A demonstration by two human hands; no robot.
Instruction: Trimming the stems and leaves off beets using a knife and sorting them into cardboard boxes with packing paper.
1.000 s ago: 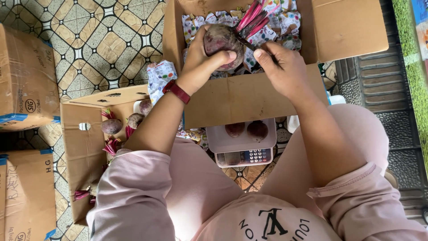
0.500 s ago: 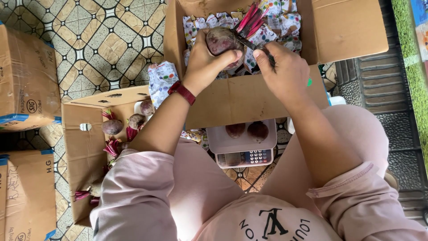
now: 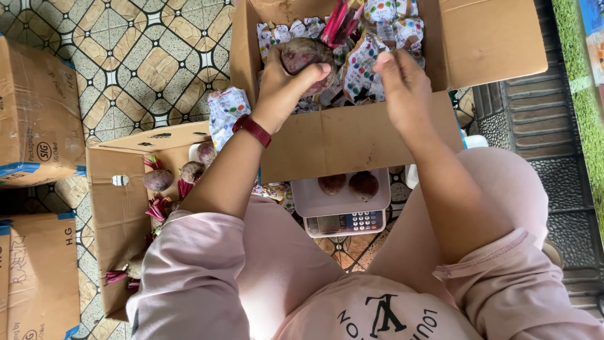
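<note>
Purple-red beet point(image 3: 306, 55) sits in the left hand point(image 3: 286, 79), fingers curled round it, held over the big open cardboard box point(image 3: 352, 141). A moment ago the right hand point(image 3: 402, 88) pinched a dark thin thing at the pink stalks point(image 3: 336, 22); now that thing is out of sight and the right hand rests loosely curled on the spotted paper wraps point(image 3: 362, 63), holding nothing that shows. The beet has sunk a bit lower into the box. It looks like the trimming bit is over and the beet is being laid among the wraps. Two more beets point(image 3: 349, 184) wait on the small scale point(image 3: 343, 211)
</note>
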